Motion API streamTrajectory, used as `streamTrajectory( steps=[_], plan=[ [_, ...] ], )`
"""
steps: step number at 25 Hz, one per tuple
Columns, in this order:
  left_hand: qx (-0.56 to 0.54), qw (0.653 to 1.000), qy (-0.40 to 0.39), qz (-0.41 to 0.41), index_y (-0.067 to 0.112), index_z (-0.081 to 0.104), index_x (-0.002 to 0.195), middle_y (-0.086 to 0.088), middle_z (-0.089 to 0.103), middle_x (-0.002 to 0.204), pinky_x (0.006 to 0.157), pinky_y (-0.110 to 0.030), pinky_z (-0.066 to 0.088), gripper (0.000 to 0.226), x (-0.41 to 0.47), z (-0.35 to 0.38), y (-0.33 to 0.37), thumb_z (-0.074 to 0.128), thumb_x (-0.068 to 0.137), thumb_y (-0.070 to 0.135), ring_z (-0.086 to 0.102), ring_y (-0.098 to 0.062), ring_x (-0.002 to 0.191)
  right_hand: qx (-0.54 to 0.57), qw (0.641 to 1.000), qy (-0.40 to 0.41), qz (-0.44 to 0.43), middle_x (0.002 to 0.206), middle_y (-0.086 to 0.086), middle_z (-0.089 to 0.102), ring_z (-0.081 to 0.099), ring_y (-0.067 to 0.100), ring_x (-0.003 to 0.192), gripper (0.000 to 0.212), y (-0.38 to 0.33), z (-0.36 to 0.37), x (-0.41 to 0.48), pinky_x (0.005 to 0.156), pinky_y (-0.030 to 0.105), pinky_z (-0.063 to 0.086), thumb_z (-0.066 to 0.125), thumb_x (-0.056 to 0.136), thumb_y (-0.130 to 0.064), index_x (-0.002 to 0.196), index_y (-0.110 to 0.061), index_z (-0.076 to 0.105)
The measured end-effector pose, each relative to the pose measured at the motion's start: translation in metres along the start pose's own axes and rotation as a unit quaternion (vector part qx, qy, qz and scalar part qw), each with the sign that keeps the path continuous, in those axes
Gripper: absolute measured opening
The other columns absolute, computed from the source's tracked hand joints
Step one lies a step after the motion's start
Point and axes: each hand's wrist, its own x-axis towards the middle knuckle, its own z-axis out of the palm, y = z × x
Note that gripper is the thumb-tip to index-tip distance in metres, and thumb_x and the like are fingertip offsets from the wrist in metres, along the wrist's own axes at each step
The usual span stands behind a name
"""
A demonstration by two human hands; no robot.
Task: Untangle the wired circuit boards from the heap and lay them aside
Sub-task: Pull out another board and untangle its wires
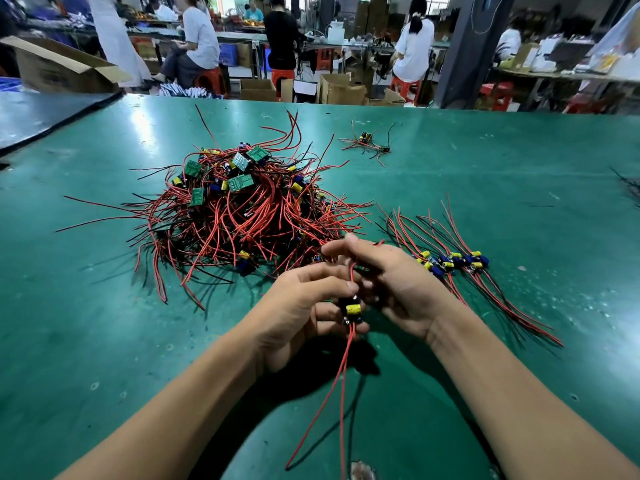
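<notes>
Fingers of left hand pinched one board just near side of the heap. Right hand curled on its red wires. Best bet was drawing wires out straight, no yanking, then joining the row right of heap.

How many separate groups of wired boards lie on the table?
3: the big heap centre-left, a small cluster beyond it, the sorted row at right. The left hand and right hand hold another board; more may lie off-frame.
</notes>
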Motion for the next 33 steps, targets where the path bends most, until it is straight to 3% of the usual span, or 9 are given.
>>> streamTrajectory(
  steps=[3, 6, 11, 13, 16, 20, 26, 31, 33],
  plan=[
    [-0.033, 0.999, -0.013, 0.0, 0.015, 0.071, 0.078, -0.01, 0.068, 0.075, 0.051, -0.028, 0.054, 0.016, -0.004, 0.006, -0.001, 0.062, 0.088, 0.008, 0.065, -0.02, 0.057, -0.059, 0.997, 0.047, 0.009, 0.065, -0.003, 0.043, 0.033, 0.003, 0.042, 0.053, 0.0, -0.008, 0.005, 0.041, 0.016, 0.026, 0.042, 0.101, -0.051, 0.087, -0.019, 0.081],
    [-0.069, 0.997, -0.02, 0.012, 0.02, 0.07, 0.066, -0.012, 0.073, 0.082, 0.05, -0.03, 0.056, 0.028, -0.004, 0.006, -0.003, 0.061, 0.089, 0.007, 0.069, -0.025, 0.06, -0.049, 0.997, 0.048, 0.03, 0.068, 0.003, 0.039, 0.032, 0.005, 0.043, 0.058, -0.001, -0.008, 0.004, 0.038, 0.017, 0.032, 0.041, 0.1, -0.057, 0.083, -0.019, 0.081],
    [-0.041, 0.995, 0.053, 0.075, 0.009, 0.073, 0.077, -0.016, 0.073, 0.08, 0.049, -0.03, 0.056, 0.014, -0.003, 0.007, -0.008, 0.066, 0.089, 0.006, 0.069, -0.026, 0.058, -0.2, 0.98, 0.008, 0.005, 0.06, -0.006, 0.06, 0.05, 0.005, 0.045, 0.037, 0.002, -0.001, -0.007, 0.041, 0.015, 0.04, 0.063, 0.091, -0.054, 0.084, -0.019, 0.074],
    [-0.021, 0.994, 0.057, 0.087, 0.006, 0.075, 0.085, -0.013, 0.072, 0.074, 0.049, -0.027, 0.055, 0.009, -0.003, 0.006, -0.01, 0.067, 0.089, 0.008, 0.067, -0.022, 0.056, -0.249, 0.968, 0.025, -0.005, 0.064, -0.006, 0.065, 0.055, 0.006, 0.052, 0.035, 0.006, 0.002, -0.008, 0.046, 0.016, 0.044, 0.064, 0.095, -0.046, 0.087, -0.014, 0.074],
    [0.012, 0.995, 0.064, 0.081, 0.002, 0.072, 0.076, -0.007, 0.068, 0.064, 0.045, -0.023, 0.052, 0.013, -0.003, 0.006, -0.009, 0.065, 0.087, 0.001, 0.062, -0.015, 0.049, -0.266, 0.963, 0.049, 0.018, 0.067, -0.003, 0.065, 0.056, 0.01, 0.06, 0.034, 0.006, 0.004, -0.006, 0.054, 0.019, 0.046, 0.057, 0.101, -0.037, 0.085, -0.01, 0.069],
    [0.013, 0.997, 0.06, 0.054, -0.001, 0.063, 0.075, -0.011, 0.064, 0.061, 0.039, -0.017, 0.044, 0.014, -0.005, 0.008, -0.004, 0.061, 0.087, -0.005, 0.06, -0.017, 0.043, -0.231, 0.972, 0.045, 0.025, 0.058, -0.004, 0.058, 0.05, 0.007, 0.048, 0.035, 0.002, 0.007, -0.007, 0.045, 0.018, 0.043, 0.05, 0.106, -0.026, 0.074, -0.019, 0.061],
    [-0.038, 0.998, 0.039, 0.02, 0.005, 0.063, 0.073, -0.019, 0.064, 0.066, 0.044, -0.025, 0.051, 0.017, -0.007, 0.007, 0.0, 0.06, 0.088, -0.001, 0.059, -0.024, 0.047, -0.21, 0.976, 0.058, -0.025, 0.07, 0.007, 0.065, 0.052, 0.016, 0.054, 0.041, 0.0, 0.004, -0.008, 0.049, 0.022, 0.048, 0.049, 0.105, -0.03, 0.106, 0.005, 0.07],
    [-0.059, 0.998, 0.031, 0.024, 0.013, 0.075, 0.079, -0.02, 0.065, 0.07, 0.047, -0.028, 0.051, 0.023, -0.007, 0.004, -0.001, 0.059, 0.089, 0.0, 0.06, -0.027, 0.049, -0.132, 0.991, -0.022, 0.005, 0.093, 0.016, 0.073, 0.06, 0.017, 0.055, 0.037, -0.003, 0.003, -0.012, 0.049, 0.024, 0.054, 0.053, 0.099, -0.038, 0.118, -0.011, 0.071],
    [-0.053, 0.997, 0.032, 0.045, 0.015, 0.077, 0.082, -0.019, 0.067, 0.072, 0.05, -0.029, 0.053, 0.021, -0.007, 0.006, -0.004, 0.061, 0.091, 0.006, 0.062, -0.027, 0.051, -0.125, 0.991, -0.049, 0.002, 0.089, 0.009, 0.074, 0.06, 0.014, 0.052, 0.039, -0.001, 0.002, -0.013, 0.048, 0.023, 0.054, 0.055, 0.095, -0.04, 0.12, -0.015, 0.071]
  ],
)
